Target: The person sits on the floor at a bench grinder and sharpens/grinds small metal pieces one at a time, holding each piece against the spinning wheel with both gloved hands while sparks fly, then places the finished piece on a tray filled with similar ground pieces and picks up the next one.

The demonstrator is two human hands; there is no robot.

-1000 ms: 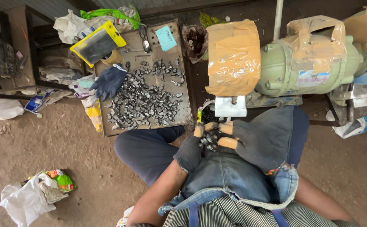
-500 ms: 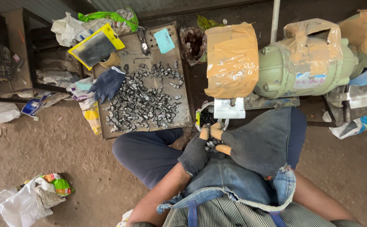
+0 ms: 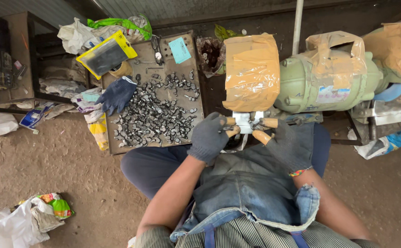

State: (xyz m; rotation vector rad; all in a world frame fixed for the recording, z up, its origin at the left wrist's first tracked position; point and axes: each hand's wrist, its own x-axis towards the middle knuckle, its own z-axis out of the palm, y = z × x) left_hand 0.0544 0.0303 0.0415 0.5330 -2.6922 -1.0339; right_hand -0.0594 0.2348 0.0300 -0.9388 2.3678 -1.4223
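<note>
Right at the grip, both gloved hands are meeting in front of the taped wheel guard (image 3: 251,73): left hand (image 3: 209,137) and right hand (image 3: 286,143) are pinching together on a small dark metal piece (image 3: 257,124), fingertips clamped on it. The piece is mostly hidden by the fingers, so its shape is hard to make out. It is sitting just beside the small white rest plate (image 3: 243,121) under the guard. The grinding wheel itself is covered by brown tape. Behind it the green motor body (image 3: 310,87) is running off right, partly wrapped too. A denim cloth (image 3: 251,183) is lying over the lap, hiding the legs. To the left, a flat tray (image 3: 196,92) is holding a heap of similar metal pieces (image 3: 150,117), with a spare dark glove (image 3: 117,94) lying on its edge. Plastic bags (image 3: 21,222) are lying on the dirt floor.
</note>
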